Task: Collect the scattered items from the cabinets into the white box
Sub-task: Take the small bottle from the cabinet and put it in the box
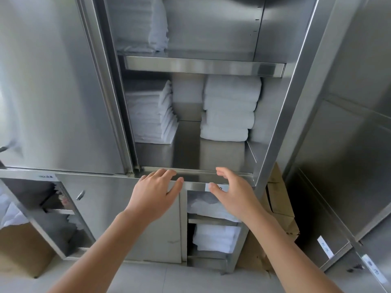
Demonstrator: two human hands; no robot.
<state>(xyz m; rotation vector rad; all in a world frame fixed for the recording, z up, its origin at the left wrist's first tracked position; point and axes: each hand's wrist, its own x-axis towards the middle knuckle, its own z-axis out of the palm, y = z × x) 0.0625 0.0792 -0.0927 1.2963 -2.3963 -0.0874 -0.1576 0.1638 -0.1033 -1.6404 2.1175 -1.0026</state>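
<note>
An open steel cabinet [203,66] holds folded white linen. A stack of thick white towels [229,111] sits at the right of its middle shelf and a stack of thin folded cloths [151,117] at the left. Another white pile [146,24] lies on the shelf above. My left hand [155,193] and my right hand [230,193] reach up side by side, just below the shelf's front lip. Both have relaxed, spread fingers and hold nothing. No white box is in view.
A lower compartment under my right hand holds more white towels [215,237]. At the lower left an open cabinet door [38,216] juts out beside a brown cardboard box [23,248]. Flattened brown cardboard [281,208] leans at the right. A second steel cabinet [347,166] stands further right.
</note>
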